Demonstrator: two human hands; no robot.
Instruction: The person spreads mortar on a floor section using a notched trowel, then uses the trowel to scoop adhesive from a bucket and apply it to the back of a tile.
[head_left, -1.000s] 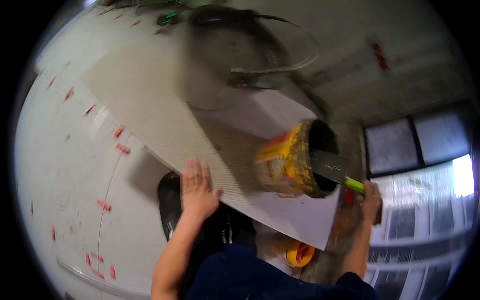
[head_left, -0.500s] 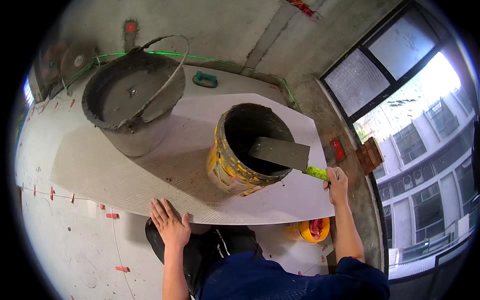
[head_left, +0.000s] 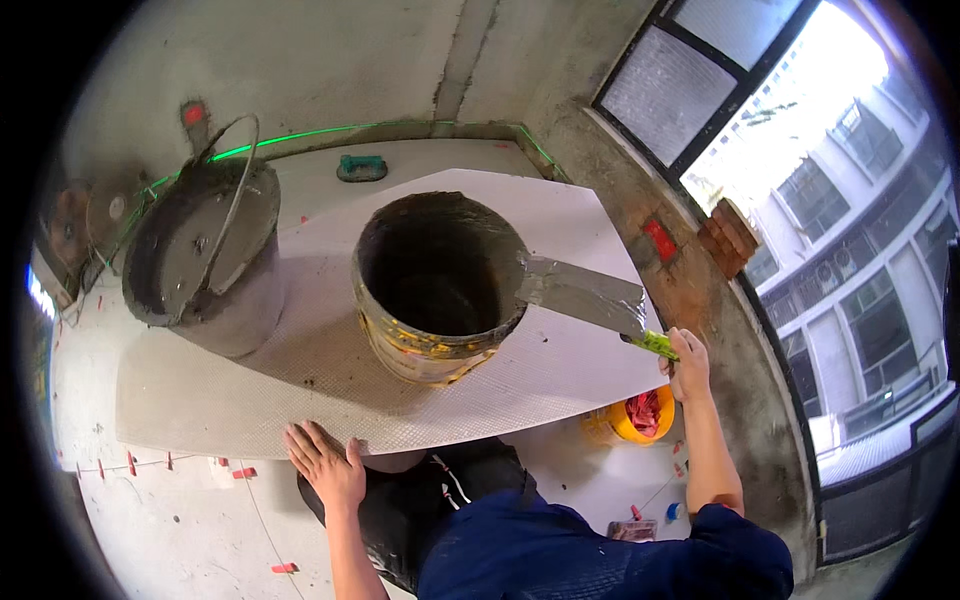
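Grey-filmed at the blade, held the trowel [head_left: 590, 292] out at the rim of the yellow-streaked bucket [head_left: 425, 365]

Worked over the broad pale slab [head_left: 560, 360], gridded with fine ridges toward its left end. Had the grey bucket [head_left: 255, 310] at far left, with grey mix inside and a raised wire handle. Had the yellow-streaked bucket near the slab's middle, upright, too dark inside to judge the contents. Past the slab's near right edge, lower down, had the small yellow tub [head_left: 608, 426] with red pieces [head_left: 643, 410] in it.

Seemed to be at the step of taking mix from the bucket or wiping the blade on its rim. Set the blade's tip at the right-hand rim, perhaps touching, and the rest out over the slab, under a thin wet coat. Gripped the green handle [head_left: 655, 345] with the right hand [head_left: 690, 365], closed around it. Laid the left hand [head_left: 325, 468] palm down on the slab's near edge, thumb apart, holding nothing. Judged the next move to call for a steady wrist and a flat blade clear of the rim, or a tilt back over the mouth for more.

Compared with half a second earlier, had drawn the blade from over the bucket's mouth to beyond its rim, and had left the palm at the same edge.
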